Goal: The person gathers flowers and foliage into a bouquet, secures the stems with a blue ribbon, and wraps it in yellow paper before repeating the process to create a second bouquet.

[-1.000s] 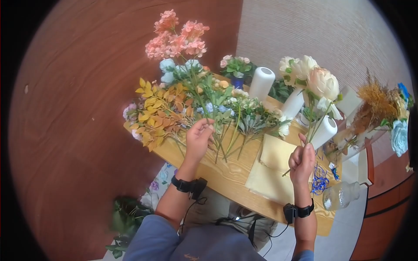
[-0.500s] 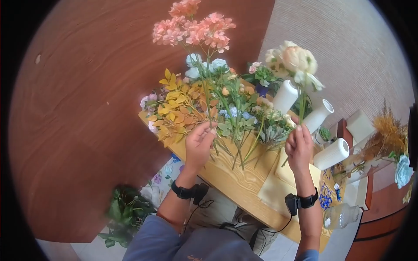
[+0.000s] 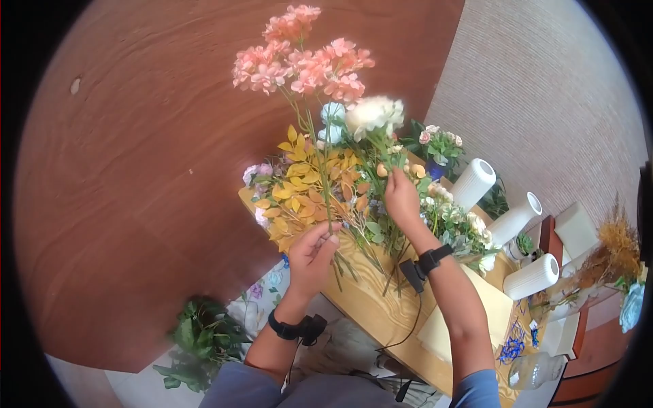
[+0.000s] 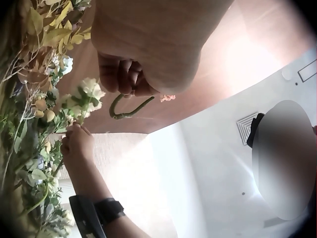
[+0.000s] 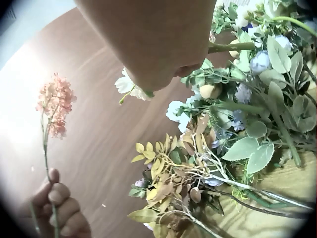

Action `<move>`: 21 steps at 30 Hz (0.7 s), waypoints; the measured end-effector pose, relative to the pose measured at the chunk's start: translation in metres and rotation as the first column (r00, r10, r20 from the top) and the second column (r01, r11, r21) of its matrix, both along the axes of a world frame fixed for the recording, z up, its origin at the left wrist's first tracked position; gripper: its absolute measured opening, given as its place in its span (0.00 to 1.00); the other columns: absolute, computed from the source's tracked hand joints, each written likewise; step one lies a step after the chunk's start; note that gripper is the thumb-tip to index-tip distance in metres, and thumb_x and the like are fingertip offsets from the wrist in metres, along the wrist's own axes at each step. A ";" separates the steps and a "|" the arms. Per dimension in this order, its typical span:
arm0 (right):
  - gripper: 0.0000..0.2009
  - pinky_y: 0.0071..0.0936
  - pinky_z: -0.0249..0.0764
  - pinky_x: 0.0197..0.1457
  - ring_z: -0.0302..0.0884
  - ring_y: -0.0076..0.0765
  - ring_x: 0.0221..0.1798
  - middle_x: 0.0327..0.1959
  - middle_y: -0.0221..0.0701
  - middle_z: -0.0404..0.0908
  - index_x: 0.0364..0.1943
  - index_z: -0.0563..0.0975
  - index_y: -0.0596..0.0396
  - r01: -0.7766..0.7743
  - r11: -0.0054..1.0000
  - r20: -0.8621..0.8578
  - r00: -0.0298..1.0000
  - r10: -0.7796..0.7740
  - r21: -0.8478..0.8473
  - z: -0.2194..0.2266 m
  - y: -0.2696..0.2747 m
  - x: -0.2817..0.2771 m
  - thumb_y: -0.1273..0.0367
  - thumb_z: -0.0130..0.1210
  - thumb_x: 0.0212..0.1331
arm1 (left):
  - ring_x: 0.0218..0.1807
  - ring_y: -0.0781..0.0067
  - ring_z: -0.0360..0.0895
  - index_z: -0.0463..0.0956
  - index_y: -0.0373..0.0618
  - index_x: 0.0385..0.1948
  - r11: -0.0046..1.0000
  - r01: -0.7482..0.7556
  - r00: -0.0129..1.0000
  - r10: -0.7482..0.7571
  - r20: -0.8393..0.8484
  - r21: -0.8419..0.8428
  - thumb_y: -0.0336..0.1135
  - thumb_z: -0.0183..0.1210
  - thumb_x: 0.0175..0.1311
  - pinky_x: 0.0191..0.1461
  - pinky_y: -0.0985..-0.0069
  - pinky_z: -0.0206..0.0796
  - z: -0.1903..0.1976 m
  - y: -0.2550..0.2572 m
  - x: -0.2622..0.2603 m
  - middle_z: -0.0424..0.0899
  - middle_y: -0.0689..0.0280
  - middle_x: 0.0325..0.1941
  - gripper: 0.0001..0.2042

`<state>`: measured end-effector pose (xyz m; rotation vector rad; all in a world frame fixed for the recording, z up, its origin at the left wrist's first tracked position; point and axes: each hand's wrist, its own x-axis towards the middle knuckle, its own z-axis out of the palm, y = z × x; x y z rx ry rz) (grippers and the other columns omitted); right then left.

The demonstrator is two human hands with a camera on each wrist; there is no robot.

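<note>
In the head view, the left hand [image 3: 313,262] pinches long green stems, with pink blossom clusters [image 3: 306,64] rising high above it. The right hand [image 3: 403,197] holds white flowers [image 3: 375,115] over the flower pile, close to the right of the pink stems. From the left wrist, curved stem ends [image 4: 130,115] show below the left hand [image 4: 124,79], and the right hand [image 4: 79,144] grips the white blooms. The right wrist view shows the left hand [image 5: 62,208] curled round the pink flower's stem; the right hand's own fingers are mostly hidden.
Yellow-orange leaves [image 3: 299,183] and mixed flowers cover the table's far side. White vases [image 3: 474,182] stand and lean at the right, beside cream cloth [image 3: 479,306]. Blue ribbon strips [image 3: 511,343] and a glass jar [image 3: 534,370] are at the right edge.
The right hand has swung left with the white flowers, from beside the vases to over the pile. The left hand keeps its hold on the pink stems. The head view has shifted.
</note>
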<state>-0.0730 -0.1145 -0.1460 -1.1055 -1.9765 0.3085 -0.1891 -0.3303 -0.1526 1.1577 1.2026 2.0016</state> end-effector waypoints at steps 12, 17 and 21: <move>0.14 0.44 0.69 0.50 0.73 0.56 0.46 0.39 0.49 0.76 0.39 0.76 0.67 -0.214 0.976 0.156 0.966 0.206 0.040 -0.005 -0.028 0.019 0.67 0.55 0.56 | 0.25 0.90 0.67 0.76 0.36 0.47 0.994 0.078 0.997 -0.076 0.034 -0.073 0.25 0.55 0.64 0.28 0.89 0.60 -0.014 0.011 0.008 0.73 0.74 0.29 0.11; 0.15 0.39 0.71 0.48 0.76 0.51 0.41 0.37 0.46 0.78 0.40 0.77 0.66 -0.306 0.952 0.057 0.950 0.307 -0.021 0.009 -0.058 0.050 0.63 0.53 0.61 | 0.25 0.91 0.66 0.76 0.36 0.47 0.959 0.235 0.971 -0.224 0.085 -0.155 0.25 0.54 0.64 0.28 0.89 0.60 -0.022 0.021 0.033 0.75 0.75 0.27 0.11; 0.20 0.26 0.70 0.51 0.75 0.27 0.45 0.39 0.35 0.80 0.44 0.77 0.62 -0.358 0.812 -0.083 0.929 0.362 -0.461 0.019 -0.085 0.085 0.58 0.43 0.70 | 0.25 0.91 0.66 0.75 0.36 0.47 0.942 0.295 0.955 -0.284 0.087 -0.161 0.25 0.55 0.64 0.27 0.88 0.60 -0.025 0.027 0.057 0.76 0.74 0.28 0.11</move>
